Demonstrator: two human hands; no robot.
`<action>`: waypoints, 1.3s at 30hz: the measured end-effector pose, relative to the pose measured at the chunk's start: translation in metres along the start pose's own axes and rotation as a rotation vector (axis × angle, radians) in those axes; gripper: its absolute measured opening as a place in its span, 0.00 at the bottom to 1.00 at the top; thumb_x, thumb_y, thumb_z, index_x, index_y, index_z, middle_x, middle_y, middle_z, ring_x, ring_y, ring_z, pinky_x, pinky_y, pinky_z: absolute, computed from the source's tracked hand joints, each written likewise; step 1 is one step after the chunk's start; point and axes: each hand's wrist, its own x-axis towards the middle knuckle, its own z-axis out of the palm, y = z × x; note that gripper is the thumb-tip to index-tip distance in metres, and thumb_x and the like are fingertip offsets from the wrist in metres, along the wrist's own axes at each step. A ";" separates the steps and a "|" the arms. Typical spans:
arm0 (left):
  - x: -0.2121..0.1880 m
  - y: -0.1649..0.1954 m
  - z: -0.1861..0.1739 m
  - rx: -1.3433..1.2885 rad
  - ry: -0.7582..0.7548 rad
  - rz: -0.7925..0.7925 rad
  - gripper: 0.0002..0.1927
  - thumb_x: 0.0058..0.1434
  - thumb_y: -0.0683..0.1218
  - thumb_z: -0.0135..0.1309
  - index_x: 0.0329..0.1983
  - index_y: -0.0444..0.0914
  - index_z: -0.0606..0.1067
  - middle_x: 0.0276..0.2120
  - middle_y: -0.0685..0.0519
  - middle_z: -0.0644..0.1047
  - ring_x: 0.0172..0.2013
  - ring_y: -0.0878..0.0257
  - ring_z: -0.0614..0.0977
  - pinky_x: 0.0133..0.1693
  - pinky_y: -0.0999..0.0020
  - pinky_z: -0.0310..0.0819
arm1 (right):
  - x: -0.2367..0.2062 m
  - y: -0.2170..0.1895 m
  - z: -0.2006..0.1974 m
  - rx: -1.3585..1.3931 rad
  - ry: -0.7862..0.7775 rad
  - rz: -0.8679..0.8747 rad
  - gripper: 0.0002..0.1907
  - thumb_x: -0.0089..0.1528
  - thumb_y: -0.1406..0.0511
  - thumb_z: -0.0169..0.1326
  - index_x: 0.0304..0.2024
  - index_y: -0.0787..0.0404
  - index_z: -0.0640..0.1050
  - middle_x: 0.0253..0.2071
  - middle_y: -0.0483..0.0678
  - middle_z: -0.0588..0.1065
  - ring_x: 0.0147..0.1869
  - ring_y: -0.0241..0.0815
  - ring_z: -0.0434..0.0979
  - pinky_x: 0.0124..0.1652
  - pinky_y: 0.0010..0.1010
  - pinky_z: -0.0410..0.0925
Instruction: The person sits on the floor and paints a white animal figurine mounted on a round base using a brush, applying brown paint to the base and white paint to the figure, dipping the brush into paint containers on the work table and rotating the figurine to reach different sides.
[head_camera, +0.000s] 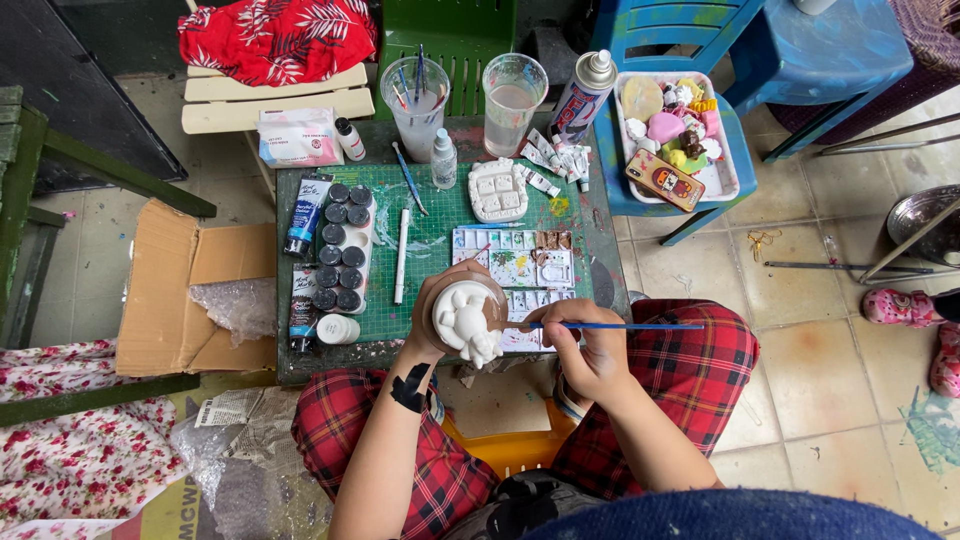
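Observation:
My left hand holds a white plaster figurine up over the near edge of the small green-matted table. A thin blue-handled paintbrush is gripped in my right hand, its tip pointing left at the figurine. Just beyond the hands lies a white paint palette with many coloured wells. A second white plaster piece rests farther back on the mat.
Rows of dark-lidded paint jars, paint tubes and a white pen sit left on the mat. Two plastic cups, a spray can and a tray of painted figures stand behind. A cardboard box lies left.

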 end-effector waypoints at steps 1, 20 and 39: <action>0.000 0.000 0.000 0.011 -0.005 0.013 0.13 0.54 0.43 0.65 0.39 0.31 0.79 0.40 0.51 0.80 0.38 0.64 0.82 0.41 0.69 0.78 | 0.000 0.001 0.000 -0.004 0.001 -0.013 0.01 0.67 0.73 0.51 0.41 0.64 0.73 0.38 0.55 0.82 0.32 0.32 0.77 0.35 0.24 0.71; 0.000 0.000 0.002 0.015 0.039 0.044 0.12 0.56 0.44 0.65 0.40 0.33 0.79 0.40 0.50 0.80 0.38 0.63 0.83 0.41 0.67 0.80 | 0.010 -0.012 0.004 -0.128 -0.048 -0.341 0.03 0.63 0.73 0.54 0.39 0.64 0.73 0.33 0.55 0.80 0.34 0.48 0.83 0.35 0.32 0.74; -0.001 -0.003 0.006 -0.007 0.000 -0.005 0.12 0.59 0.45 0.64 0.42 0.34 0.78 0.41 0.49 0.79 0.39 0.63 0.83 0.43 0.66 0.79 | -0.004 0.028 0.004 0.507 -0.075 0.093 0.05 0.75 0.66 0.43 0.48 0.62 0.66 0.46 0.61 0.78 0.39 0.38 0.75 0.43 0.31 0.71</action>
